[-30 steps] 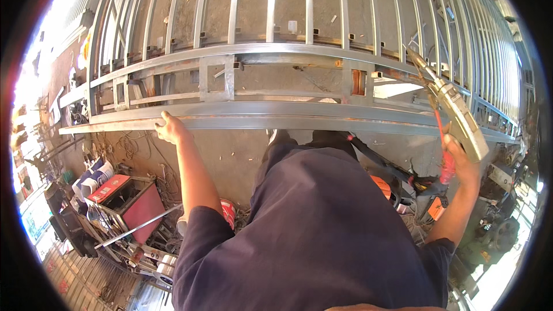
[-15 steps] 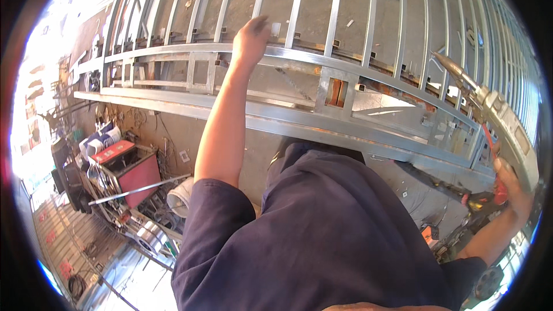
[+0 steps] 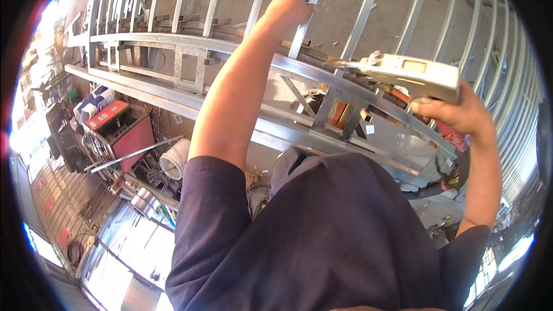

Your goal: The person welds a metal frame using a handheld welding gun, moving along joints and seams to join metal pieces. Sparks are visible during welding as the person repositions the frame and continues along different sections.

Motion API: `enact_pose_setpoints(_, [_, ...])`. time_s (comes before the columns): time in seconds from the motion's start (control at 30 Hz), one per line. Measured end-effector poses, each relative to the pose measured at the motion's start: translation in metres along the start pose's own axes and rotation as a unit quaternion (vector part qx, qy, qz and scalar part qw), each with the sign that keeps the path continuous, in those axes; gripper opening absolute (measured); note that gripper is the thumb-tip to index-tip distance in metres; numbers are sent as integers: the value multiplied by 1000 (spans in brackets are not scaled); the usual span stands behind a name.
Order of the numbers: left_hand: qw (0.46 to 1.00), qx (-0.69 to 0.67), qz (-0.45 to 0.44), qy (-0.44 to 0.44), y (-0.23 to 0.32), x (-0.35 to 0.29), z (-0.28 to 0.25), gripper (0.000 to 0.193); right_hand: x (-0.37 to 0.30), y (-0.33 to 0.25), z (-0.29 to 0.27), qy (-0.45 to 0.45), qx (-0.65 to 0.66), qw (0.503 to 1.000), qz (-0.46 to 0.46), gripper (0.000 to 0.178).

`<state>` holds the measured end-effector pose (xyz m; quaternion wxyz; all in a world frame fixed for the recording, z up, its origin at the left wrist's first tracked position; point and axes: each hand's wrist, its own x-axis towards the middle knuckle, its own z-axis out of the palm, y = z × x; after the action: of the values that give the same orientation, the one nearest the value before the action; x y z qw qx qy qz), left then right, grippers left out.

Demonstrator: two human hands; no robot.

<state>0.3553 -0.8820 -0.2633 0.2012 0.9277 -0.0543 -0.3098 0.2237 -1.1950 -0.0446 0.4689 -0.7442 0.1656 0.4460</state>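
Note:
My left hand (image 3: 290, 7) reaches far over the frame, its fingers curled closed round one slim metal bar (image 3: 302, 33). That bar meets the long metal rail (image 3: 155, 38) crossing in front of me. In my right hand (image 3: 461, 115) is a welding gun (image 3: 416, 71) with a boxy pale body, a narrow nozzle and a reddish grip. Its nozzle points left, over the rail and close to the foot of the bar my left hand grips. Whether the tip touches metal I cannot tell.
Several parallel bars (image 3: 357, 14) run away from the rail. A lower beam (image 3: 138, 89) lies nearer my body. At the left stand a red box-like machine (image 3: 133, 144) and a white bucket (image 3: 174, 158). A dark cable (image 3: 423, 194) hangs below my right arm.
The welding gun has swung left and inward from the far right, its nozzle now over the rail. My left hand has shifted right and farther out, onto a bar.

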Motion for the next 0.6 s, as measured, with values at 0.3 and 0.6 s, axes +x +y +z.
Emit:
enact_pose_setpoints(0.3, [995, -52, -35, -77, -4, 6, -20, 43, 122, 23, 25, -157, 114, 981, -9, 63])
enact_pose_setpoints(0.6, [997, -51, -10, -54, -1, 3, -18, 45, 135, 31, 33, -167, 124, 978, 16, 62])
